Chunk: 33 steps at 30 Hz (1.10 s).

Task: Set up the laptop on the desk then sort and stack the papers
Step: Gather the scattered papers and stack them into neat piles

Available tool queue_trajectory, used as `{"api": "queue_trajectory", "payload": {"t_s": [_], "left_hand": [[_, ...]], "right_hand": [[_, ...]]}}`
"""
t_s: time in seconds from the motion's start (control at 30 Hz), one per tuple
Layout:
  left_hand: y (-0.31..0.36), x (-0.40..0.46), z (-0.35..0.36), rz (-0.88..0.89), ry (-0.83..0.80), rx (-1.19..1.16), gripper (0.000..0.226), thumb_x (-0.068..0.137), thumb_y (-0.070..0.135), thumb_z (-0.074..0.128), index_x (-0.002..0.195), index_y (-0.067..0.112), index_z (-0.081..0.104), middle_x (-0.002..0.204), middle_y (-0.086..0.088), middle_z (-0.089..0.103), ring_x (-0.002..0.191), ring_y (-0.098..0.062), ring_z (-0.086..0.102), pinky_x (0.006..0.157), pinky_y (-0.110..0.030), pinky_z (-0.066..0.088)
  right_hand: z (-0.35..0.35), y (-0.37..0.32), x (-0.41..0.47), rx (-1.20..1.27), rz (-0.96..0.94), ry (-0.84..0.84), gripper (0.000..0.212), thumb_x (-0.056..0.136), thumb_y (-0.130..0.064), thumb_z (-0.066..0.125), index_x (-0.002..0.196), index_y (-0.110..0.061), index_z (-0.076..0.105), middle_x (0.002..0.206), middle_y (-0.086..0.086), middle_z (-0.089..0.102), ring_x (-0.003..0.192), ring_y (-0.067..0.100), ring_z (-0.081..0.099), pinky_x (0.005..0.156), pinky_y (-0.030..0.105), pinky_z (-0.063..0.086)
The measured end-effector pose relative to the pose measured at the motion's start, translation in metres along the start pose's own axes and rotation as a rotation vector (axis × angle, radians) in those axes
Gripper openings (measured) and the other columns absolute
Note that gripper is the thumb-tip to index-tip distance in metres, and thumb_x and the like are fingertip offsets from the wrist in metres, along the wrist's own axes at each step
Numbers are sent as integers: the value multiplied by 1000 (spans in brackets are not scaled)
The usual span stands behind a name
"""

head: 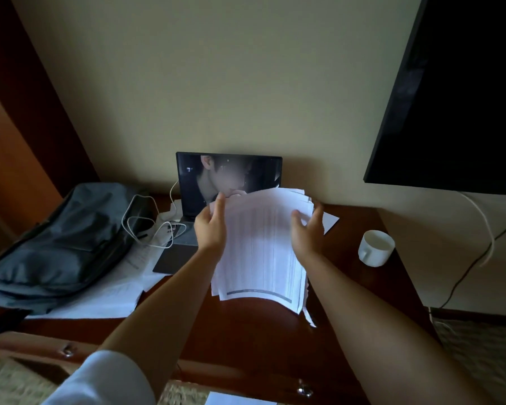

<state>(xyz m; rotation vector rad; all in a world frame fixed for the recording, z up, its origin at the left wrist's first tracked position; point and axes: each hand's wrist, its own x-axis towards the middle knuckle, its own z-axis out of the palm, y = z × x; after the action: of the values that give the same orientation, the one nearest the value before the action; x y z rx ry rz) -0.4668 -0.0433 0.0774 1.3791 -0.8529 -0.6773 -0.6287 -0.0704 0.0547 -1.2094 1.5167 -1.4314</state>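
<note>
A dark grey backpack [62, 244] is lying on its side at the left end of the tabletop [246, 331], slumping over the near edge. A white cable [146, 226] is curling in loose loops just beside the backpack's right edge. A white cup [376, 248] is standing upright near the right end, its handle pointing left. A black screen [456, 92] is hanging on the wall [216, 68] at upper right, and cords [479, 229] are trailing down below it.
</note>
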Motion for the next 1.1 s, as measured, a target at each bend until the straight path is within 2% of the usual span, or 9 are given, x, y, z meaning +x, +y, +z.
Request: {"api": "queue_trajectory", "payload": {"t_s": [0.17,0.27,0.37,0.5,0.63,0.73,0.83,0.97,1.1], "left_hand": [[-12,8,-2,-36,94,-45,40,96,29,44,58,16,38,57,0,37,55,-9,35,55,-24,32],[-12,8,-5,-20,96,-8,22,95,15,40,95,11,62,86,-1,57,79,-11,51,72,-25,40],[-17,11,-6,-3,76,39,28,99,20,41,120,10,54,109,-2,56,101,-16,53,85,-26,39],[-12,15,-6,93,-26,112,55,90,34,62,136,12,41,126,-1,49,116,-15,48,93,-26,40],[-14,17,-14,30,-138,149,94,75,11,79,149,21,22,137,4,38,125,-13,36,103,-33,36],[-41,6,-20,-210,-189,187,68,73,7,79,134,9,47,110,-4,58,101,-22,55,85,-38,52],[-43,4,-16,-236,-150,135,32,77,16,78,101,5,61,83,-6,63,83,-28,62,73,-38,54],[-40,15,-13,-235,-209,102,31,77,16,77,101,8,60,93,-7,66,85,-24,65,69,-37,56],[-93,-9,-18,-408,-312,331,31,87,5,62,117,3,56,102,-11,63,86,-23,62,61,-26,50]], "right_hand": [[4,31,-14,-15,4,21,48,92,-22,58,135,-18,37,122,1,59,107,22,60,81,29,47],[5,30,-8,-7,42,1,53,89,-23,60,136,-23,34,133,1,52,105,23,60,85,37,53],[3,35,-10,-43,94,-79,55,89,-19,58,138,-24,33,130,0,53,94,18,59,74,32,52],[6,24,-8,-69,38,-48,26,90,-2,47,115,-7,48,97,4,60,78,20,57,54,20,41],[0,23,-6,-37,89,-6,29,87,1,42,114,-8,49,80,1,55,61,13,50,50,24,37],[-4,47,-24,-40,163,-27,40,85,5,44,122,-10,48,75,-3,52,60,11,49,49,22,39],[-1,46,-19,-41,158,-28,38,85,6,43,120,-6,50,77,-2,54,62,12,50,50,23,39],[-9,42,-6,-31,165,-18,32,85,4,44,114,-8,50,87,0,58,63,12,52,50,22,38],[-15,91,-34,-179,304,-154,40,84,2,47,123,-8,51,96,3,62,78,19,61,59,26,46]]}}
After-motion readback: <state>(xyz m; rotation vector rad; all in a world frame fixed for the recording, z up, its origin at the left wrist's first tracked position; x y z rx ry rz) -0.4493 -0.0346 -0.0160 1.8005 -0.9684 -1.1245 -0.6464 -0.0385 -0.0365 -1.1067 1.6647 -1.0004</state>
